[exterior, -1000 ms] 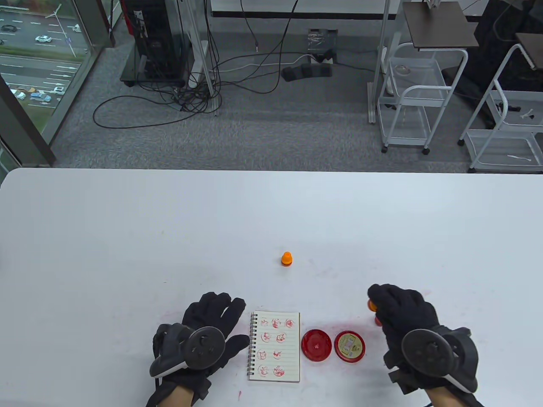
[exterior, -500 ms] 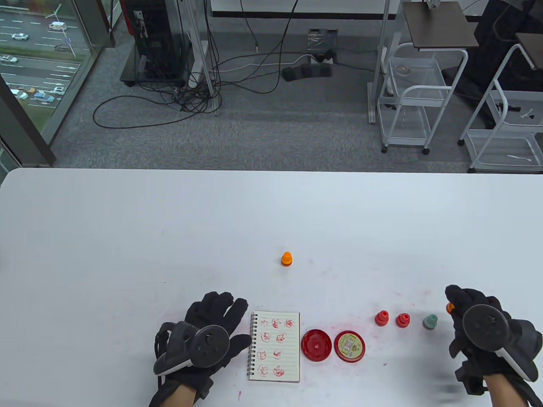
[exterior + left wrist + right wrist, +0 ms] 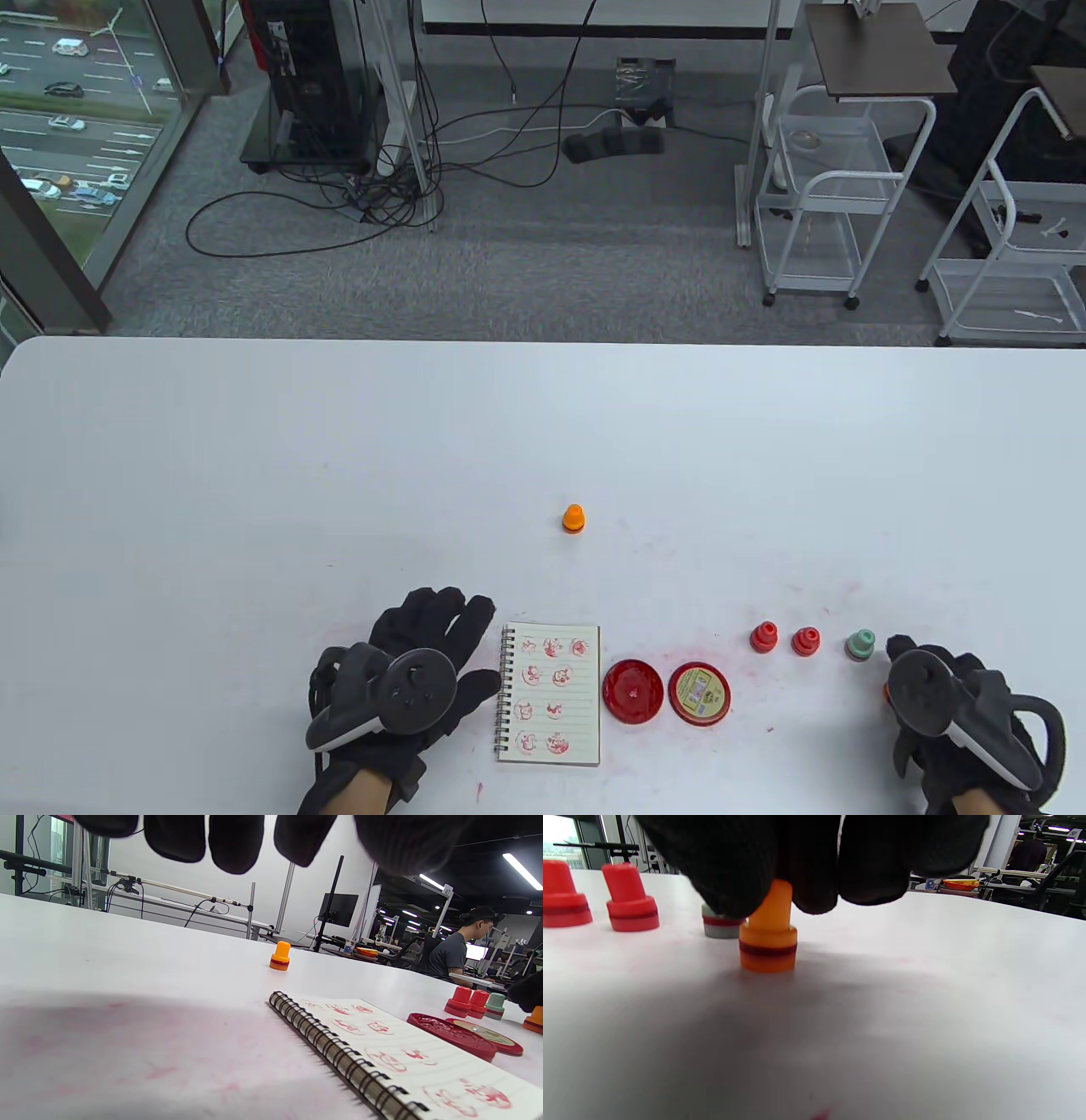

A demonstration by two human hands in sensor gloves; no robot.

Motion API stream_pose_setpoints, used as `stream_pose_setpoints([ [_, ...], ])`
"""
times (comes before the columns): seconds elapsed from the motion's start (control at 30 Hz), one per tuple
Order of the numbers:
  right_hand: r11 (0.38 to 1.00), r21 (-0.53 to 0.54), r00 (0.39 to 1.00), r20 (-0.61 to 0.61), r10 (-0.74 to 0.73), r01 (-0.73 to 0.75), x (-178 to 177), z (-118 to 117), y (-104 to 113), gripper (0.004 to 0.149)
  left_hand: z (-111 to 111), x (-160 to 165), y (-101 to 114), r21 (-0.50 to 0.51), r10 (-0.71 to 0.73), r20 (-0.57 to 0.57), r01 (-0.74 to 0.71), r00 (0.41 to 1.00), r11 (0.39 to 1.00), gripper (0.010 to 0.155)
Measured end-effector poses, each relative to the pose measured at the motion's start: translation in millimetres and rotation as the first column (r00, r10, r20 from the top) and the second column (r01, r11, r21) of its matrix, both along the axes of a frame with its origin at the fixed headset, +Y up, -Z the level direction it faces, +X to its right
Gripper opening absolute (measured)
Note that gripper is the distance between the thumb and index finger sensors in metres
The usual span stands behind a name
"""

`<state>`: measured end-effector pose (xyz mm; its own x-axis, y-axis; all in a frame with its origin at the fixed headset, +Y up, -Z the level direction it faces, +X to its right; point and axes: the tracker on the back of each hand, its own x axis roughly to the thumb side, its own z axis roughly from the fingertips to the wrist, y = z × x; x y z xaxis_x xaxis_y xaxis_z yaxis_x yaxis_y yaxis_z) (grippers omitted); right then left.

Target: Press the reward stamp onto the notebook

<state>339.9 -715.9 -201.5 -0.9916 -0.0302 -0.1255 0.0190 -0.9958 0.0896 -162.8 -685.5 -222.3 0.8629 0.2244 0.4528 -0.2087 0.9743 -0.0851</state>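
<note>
The spiral notebook [image 3: 550,692] lies open near the front edge, its page carrying several red prints; it also shows in the left wrist view [image 3: 403,1052]. My left hand [image 3: 467,637] lies open and flat on the table just left of it, touching nothing else. My right hand [image 3: 898,658] is at the far right and pinches the stem of an orange stamp [image 3: 768,938], whose base stands on the table just right of a green stamp [image 3: 860,645]. In the table view the hand hides nearly all of the orange stamp.
An open red ink pad [image 3: 632,690] and its lid [image 3: 699,694] lie right of the notebook. Two red stamps [image 3: 764,637] [image 3: 805,641] stand left of the green one. Another orange stamp [image 3: 573,518] stands alone farther back. The tabletop has pink ink smudges.
My right hand has carried the orange stamp to the right and toward the near edge, down onto the table, uncovering the red and green stamps. My left hand has stayed put.
</note>
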Motion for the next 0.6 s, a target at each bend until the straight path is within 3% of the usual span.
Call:
stream_pose_setpoints([
  [0.2,0.997,0.069,0.997,-0.076,-0.017,0.022,-21,-10,34,0.063,-1,0,-1,-0.037,-0.006,-0.009,0.005,1.000,0.999,0.079],
  [0.43,0.991,0.132,0.964,-0.265,0.035,0.000,-98,-50,70,0.063,0,-3,2,-0.024,0.012,-0.017,-0.012,1.000,1.000,0.079],
  [0.6,0.993,0.118,0.924,-0.378,0.057,-0.013,-162,-84,74,0.063,-1,-2,1,-0.037,0.016,-0.017,-0.017,1.000,0.999,0.078],
])
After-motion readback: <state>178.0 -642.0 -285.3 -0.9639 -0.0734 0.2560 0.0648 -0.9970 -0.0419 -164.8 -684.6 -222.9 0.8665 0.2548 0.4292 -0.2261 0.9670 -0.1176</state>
